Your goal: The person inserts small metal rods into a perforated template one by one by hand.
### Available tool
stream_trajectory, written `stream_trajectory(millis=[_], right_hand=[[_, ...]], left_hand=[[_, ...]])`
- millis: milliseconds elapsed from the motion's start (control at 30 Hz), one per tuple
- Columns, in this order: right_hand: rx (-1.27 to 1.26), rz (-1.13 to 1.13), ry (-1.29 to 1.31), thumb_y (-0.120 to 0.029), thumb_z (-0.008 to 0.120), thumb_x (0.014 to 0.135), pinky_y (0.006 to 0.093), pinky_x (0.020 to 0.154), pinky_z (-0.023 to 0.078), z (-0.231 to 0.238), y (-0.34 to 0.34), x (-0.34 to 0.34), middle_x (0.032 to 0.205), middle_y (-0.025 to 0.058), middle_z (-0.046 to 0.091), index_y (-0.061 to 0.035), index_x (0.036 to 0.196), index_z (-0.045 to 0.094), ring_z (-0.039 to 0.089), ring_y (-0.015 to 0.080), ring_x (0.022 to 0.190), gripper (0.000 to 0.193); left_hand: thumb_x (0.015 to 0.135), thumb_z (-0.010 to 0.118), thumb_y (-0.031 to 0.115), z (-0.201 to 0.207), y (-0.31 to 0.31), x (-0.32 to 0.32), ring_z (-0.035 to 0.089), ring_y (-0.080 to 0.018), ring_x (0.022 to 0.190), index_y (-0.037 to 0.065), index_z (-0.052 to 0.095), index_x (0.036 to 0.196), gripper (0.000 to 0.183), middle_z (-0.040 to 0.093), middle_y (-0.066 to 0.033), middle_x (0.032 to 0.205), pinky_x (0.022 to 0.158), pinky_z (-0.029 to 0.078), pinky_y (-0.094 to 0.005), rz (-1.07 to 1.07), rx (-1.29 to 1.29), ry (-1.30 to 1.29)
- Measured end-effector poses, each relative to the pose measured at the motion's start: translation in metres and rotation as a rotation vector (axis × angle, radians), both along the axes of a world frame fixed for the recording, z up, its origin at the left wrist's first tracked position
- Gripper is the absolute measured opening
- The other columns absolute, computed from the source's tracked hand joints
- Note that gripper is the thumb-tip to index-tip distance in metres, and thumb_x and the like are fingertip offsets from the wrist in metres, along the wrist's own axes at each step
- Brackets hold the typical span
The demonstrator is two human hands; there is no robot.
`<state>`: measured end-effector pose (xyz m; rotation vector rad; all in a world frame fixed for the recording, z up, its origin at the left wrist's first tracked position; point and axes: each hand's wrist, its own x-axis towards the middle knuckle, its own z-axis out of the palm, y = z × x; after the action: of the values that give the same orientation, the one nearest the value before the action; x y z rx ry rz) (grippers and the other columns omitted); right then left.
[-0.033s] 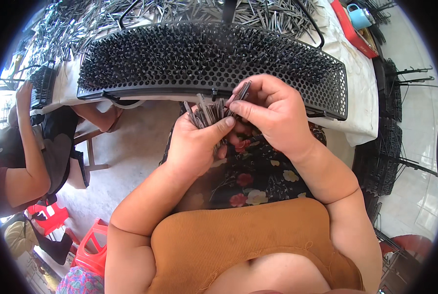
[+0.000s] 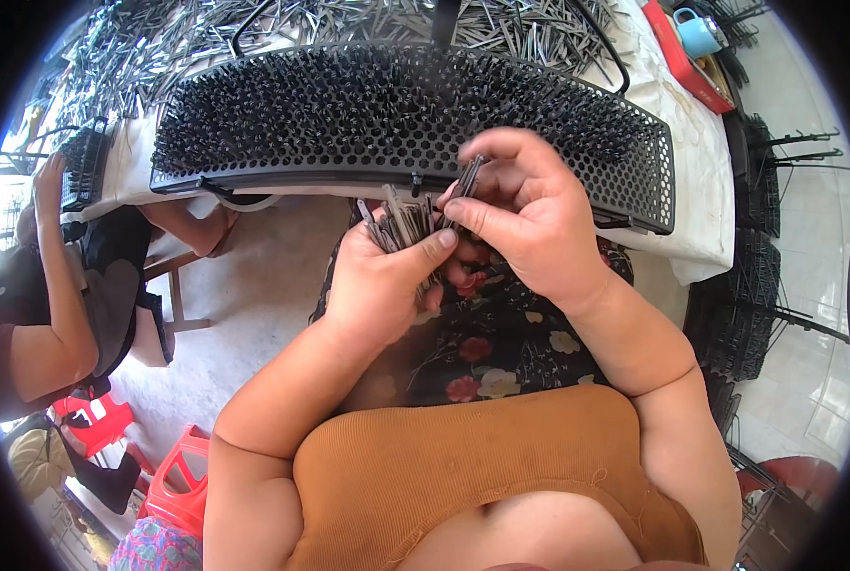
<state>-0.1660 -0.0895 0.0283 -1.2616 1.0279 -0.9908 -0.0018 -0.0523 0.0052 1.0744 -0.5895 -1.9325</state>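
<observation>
A bundle of thin dark metal strips point(image 2: 404, 225) stands upright in my left hand point(image 2: 377, 271), the thumb pressed across its front. Just right of it, my right hand point(image 2: 534, 214) pinches a few similar strips point(image 2: 464, 186) between thumb and fingers, its index finger raised and slightly blurred. The lower ends of the strips are hidden by my fingers. Beyond both hands lies a long black perforated rack point(image 2: 649, 181), densely filled with short dark upright pieces point(image 2: 349, 105). Rows of bare holes show along its near side and right end.
Loose dark strips point(image 2: 530, 33) cover the table point(image 2: 701, 219) behind the rack. A red box point(image 2: 687, 71) and blue mug point(image 2: 699, 36) stand far right. More black racks point(image 2: 753, 285) are stacked below. At left, a co-worker's arm point(image 2: 54, 257) reaches a smaller rack point(image 2: 82, 167); red stools point(image 2: 179, 481) sit lower left.
My right index finger has lifted away from the pinched strips, and the right hand has shifted slightly. My left hand and its bundle stay in place.
</observation>
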Motion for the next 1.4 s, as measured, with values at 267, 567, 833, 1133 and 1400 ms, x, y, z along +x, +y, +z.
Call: stream_trajectory(millis=[267, 567, 833, 1133, 1400], right_hand=[[-0.039, 0.168, 0.115, 0.004, 0.064, 0.088, 0.023, 0.061, 0.055, 0.004, -0.001, -0.007, 0.091, 0.0067, 0.069, -0.0001, 0.115, 0.063, 0.066, 0.0091, 0.071, 0.028], [0.049, 0.116, 0.054, 0.002, 0.063, 0.088, 0.0234, 0.07, 0.053, -0.004, 0.0, -0.006, 0.094, 0.0075, 0.069, 0.0024, 0.113, 0.063, 0.064, 0.0088, 0.082, 0.025], [-0.041, 0.035, 0.008, 0.005, 0.065, 0.087, 0.0211, 0.07, 0.054, -0.002, -0.008, -0.01, 0.094, 0.0074, 0.069, 0.0011, 0.115, 0.061, 0.065, 0.01, 0.082, 0.028], [-0.784, -0.251, 0.428, -0.003, 0.072, 0.082, 0.0278, 0.068, 0.054, -0.011, -0.052, -0.023, 0.085, 0.0089, 0.07, -0.0044, 0.096, 0.067, 0.069, 0.0206, 0.074, 0.015], [-0.922, -0.194, 0.602, -0.006, 0.072, 0.082, 0.0305, 0.068, 0.056, -0.01, -0.055, -0.025, 0.09, 0.0107, 0.072, -0.005, 0.099, 0.069, 0.07, 0.0259, 0.078, 0.018]], left_hand=[[0.093, 0.059, 0.005, -0.004, 0.004, 0.0, 0.065, -0.0132, 0.067, 0.005, 0.062, 0.11, 0.017, 0.068, -0.009, 0.088, 0.043, 0.044, -0.0212, 0.036, -0.055, 0.186], [0.091, 0.062, 0.005, 0.0, -0.001, -0.003, 0.064, -0.0103, 0.064, 0.004, 0.065, 0.107, 0.016, 0.07, -0.0061, 0.087, 0.043, 0.043, -0.0201, 0.051, -0.031, -0.043], [0.09, 0.065, 0.006, 0.0, -0.001, -0.001, 0.065, -0.0123, 0.065, 0.003, 0.063, 0.101, 0.012, 0.07, -0.0078, 0.085, 0.043, 0.044, -0.022, 0.007, 0.038, -0.098], [0.089, 0.065, 0.008, -0.007, -0.003, -0.001, 0.065, -0.0131, 0.066, 0.003, 0.061, 0.094, 0.008, 0.069, -0.0089, 0.083, 0.046, 0.045, -0.0241, -0.04, 0.074, -0.155], [0.09, 0.064, 0.008, -0.005, -0.002, -0.001, 0.065, -0.012, 0.067, 0.004, 0.062, 0.094, 0.006, 0.069, -0.0082, 0.084, 0.046, 0.045, -0.0234, -0.033, 0.095, -0.166]])
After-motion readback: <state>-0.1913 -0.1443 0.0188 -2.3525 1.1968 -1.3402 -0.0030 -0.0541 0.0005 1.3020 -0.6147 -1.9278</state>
